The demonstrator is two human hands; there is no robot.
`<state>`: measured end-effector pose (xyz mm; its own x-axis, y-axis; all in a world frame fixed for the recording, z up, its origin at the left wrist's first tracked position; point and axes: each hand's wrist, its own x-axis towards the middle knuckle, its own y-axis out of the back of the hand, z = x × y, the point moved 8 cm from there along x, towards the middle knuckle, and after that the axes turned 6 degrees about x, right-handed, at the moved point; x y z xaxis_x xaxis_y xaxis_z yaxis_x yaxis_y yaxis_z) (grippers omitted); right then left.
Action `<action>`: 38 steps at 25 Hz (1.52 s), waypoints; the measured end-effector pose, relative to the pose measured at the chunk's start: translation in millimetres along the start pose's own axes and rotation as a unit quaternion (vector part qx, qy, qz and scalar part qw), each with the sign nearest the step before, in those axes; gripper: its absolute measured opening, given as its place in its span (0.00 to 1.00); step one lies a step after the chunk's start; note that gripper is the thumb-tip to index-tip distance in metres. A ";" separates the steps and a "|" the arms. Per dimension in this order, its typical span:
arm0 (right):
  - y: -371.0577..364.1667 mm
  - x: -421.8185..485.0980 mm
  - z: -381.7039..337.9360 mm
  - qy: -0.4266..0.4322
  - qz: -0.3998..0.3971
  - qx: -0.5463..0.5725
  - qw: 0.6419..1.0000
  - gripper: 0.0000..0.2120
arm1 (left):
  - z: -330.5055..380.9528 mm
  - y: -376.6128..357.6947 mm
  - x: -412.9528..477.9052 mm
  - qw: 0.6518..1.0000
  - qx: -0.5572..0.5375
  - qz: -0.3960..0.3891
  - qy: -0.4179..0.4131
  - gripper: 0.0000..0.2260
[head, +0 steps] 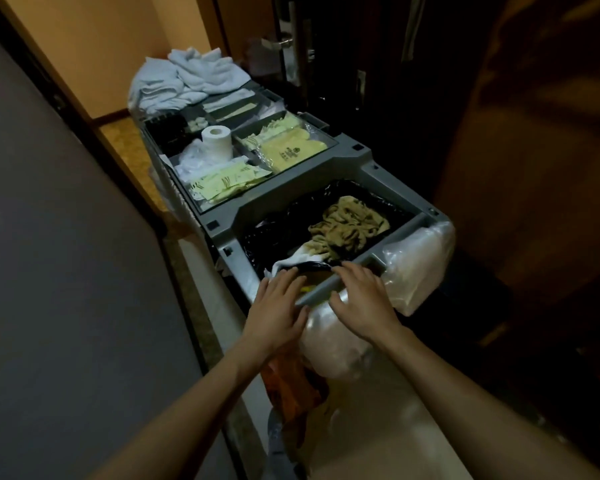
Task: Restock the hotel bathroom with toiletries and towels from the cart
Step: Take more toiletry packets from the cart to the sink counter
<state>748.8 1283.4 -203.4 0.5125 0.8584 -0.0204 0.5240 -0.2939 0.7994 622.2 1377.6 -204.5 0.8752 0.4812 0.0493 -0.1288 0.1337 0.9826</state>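
Both hands lie spread, fingers nearly straight, at lower centre: the left hand point(278, 306) touches the rim of the black plastic bin liner point(284, 233), and the right hand point(359, 299) rests on the grey plastic handle bar point(395, 239) of the cart. Further up, the pale yellow-green toiletry sachets point(222, 185) look light and slippery, best pinched at an edge. The white folded towels point(187, 77), upper left, seem soft and bulky; a scoop from beneath should serve.
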 end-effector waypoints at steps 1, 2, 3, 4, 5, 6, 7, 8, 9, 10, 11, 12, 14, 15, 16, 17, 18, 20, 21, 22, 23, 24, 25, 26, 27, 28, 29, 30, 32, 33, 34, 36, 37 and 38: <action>-4.3 14.7 -4.8 -0.008 0.000 0.001 1.000 0.26 | -14.4 1.7 11.4 1.000 -0.002 0.001 -0.007 0.26; -8.4 31.8 -12.3 -0.013 0.002 -0.001 1.000 0.26 | -31.3 4.0 25.3 1.000 -0.001 0.002 -0.014 0.27; -10.9 45.4 -19.0 -0.014 0.004 -0.005 1.000 0.26 | -44.7 6.6 37.7 1.000 0.003 0.002 -0.019 0.27; -14.7 60.6 -26.2 -0.015 0.007 -0.012 1.000 0.26 | -60.0 7.8 50.5 1.000 0.004 -0.002 -0.023 0.27; -19.6 79.3 -33.0 -0.020 0.011 -0.018 1.000 0.26 | -78.5 8.5 64.9 1.000 0.000 -0.003 -0.028 0.26; -21.6 92.7 -38.1 -0.028 0.016 -0.019 0.999 0.26 | -91.8 10.4 75.8 0.999 -0.002 0.000 -0.034 0.25; -23.3 102.9 -43.8 -0.035 0.019 -0.019 0.999 0.27 | -103.9 13.4 84.9 0.999 -0.005 0.001 -0.040 0.25; -25.3 112.9 -50.6 -0.041 0.020 -0.018 0.999 0.29 | -116.1 18.5 94.6 0.999 -0.009 0.005 -0.045 0.25; -27.7 121.3 -55.2 -0.045 0.021 -0.017 0.999 0.32 | -126.0 23.2 103.8 0.999 -0.010 0.008 -0.050 0.26; -28.7 131.5 -59.0 -0.049 0.025 -0.019 0.998 0.34 | -135.6 27.4 114.8 0.998 -0.005 0.007 -0.056 0.27; -28.9 140.5 -60.8 -0.058 0.031 -0.018 0.998 0.34 | -142.8 29.9 125.7 0.998 -0.001 0.006 -0.064 0.27; -28.5 148.1 -62.1 -0.067 0.035 -0.019 0.997 0.33 | -147.5 30.5 135.3 0.997 0.000 0.004 -0.073 0.28; -30.2 157.5 -65.2 -0.076 0.030 -0.022 0.996 0.32 | -149.9 30.2 145.3 0.996 -0.008 0.003 -0.085 0.27; -30.3 160.9 -67.0 -0.074 0.026 -0.026 0.997 0.32 | -149.1 30.2 146.9 0.996 -0.015 0.003 -0.089 0.27; -29.2 164.2 -68.5 -0.070 0.024 -0.029 0.997 0.32 | -147.5 30.8 147.9 0.995 -0.021 0.003 -0.093 0.26; -27.5 167.0 -68.8 -0.066 0.025 -0.031 0.997 0.31 | -146.5 31.3 147.4 0.995 -0.023 0.005 -0.095 0.26; -25.0 169.6 -68.2 -0.062 0.029 -0.030 0.997 0.29 | -146.0 32.7 146.5 0.995 -0.023 0.011 -0.096 0.25; -22.2 174.3 -68.7 -0.046 0.032 -0.025 0.998 0.27 | -147.8 36.5 141.1 0.996 -0.017 0.016 -0.087 0.24; -22.2 176.5 -70.6 -0.038 0.030 -0.023 0.999 0.26 | -149.6 38.3 139.1 0.997 -0.014 0.014 -0.081 0.25; -22.0 180.3 -74.8 -0.028 0.027 -0.023 0.999 0.26 | -152.1 41.8 139.3 0.997 -0.007 0.015 -0.076 0.25; -20.9 183.6 -79.2 -0.017 0.027 -0.024 0.999 0.26 | -153.9 46.5 141.1 0.997 0.002 0.016 -0.074 0.26; -18.8 186.2 -82.8 -0.009 0.031 -0.023 0.999 0.26 | -155.1 51.5 144.2 0.997 0.009 0.018 -0.073 0.26; -15.0 191.2 -86.3 -0.001 0.040 -0.021 0.999 0.25 | -157.7 57.7 148.7 0.997 0.016 0.023 -0.070 0.26; -10.9 196.0 -90.2 0.006 0.049 -0.018 0.999 0.25 | -160.3 64.3 153.4 0.997 0.021 0.029 -0.069 0.26; -6.0 201.0 -95.5 0.011 0.055 -0.016 0.998 0.25 | -162.8 70.8 157.5 0.997 0.024 0.033 -0.070 0.26; -2.5 205.7 -100.7 0.018 0.061 -0.018 0.998 0.25 | -165.5 76.4 161.3 0.997 0.024 0.035 -0.071 0.26; -0.5 210.3 -103.9 0.023 0.066 -0.021 0.997 0.25 | -167.6 79.3 165.0 0.997 0.023 0.035 -0.071 0.26; 0.2 215.8 -107.3 0.026 0.069 -0.022 0.997 0.25 | -170.9 80.1 168.8 0.997 0.021 0.032 -0.070 0.26; -0.5 231.8 -112.6 0.023 0.068 -0.023 0.997 0.25 | -180.8 77.3 178.8 0.997 0.018 0.019 -0.070 0.26; -0.8 242.6 -114.4 0.021 0.067 -0.028 0.997 0.26 | -187.0 78.0 187.1 0.997 0.018 0.019 -0.074 0.26; -3.0 255.7 -117.3 0.024 0.065 -0.037 0.997 0.26 | -196.4 78.8 198.5 0.996 0.015 0.023 -0.082 0.25; -11.1 285.7 -122.5 0.028 0.057 -0.060 0.996 0.26 | -222.3 77.3 225.3 0.995 0.013 0.022 -0.093 0.26; -14.6 302.6 -124.4 0.028 0.057 -0.068 0.996 0.26 | -236.3 76.4 240.2 0.995 0.012 0.023 -0.094 0.26; -16.7 318.4 -126.5 0.023 0.060 -0.071 0.995 0.26 | -248.7 76.0 253.5 0.995 0.010 0.022 -0.097 0.27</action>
<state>817.2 1614.8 -147.3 0.5316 0.8405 0.1049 0.3586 -0.3356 0.8711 718.4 1725.2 -161.8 0.9426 0.3099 0.1246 -0.1618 0.0971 0.9820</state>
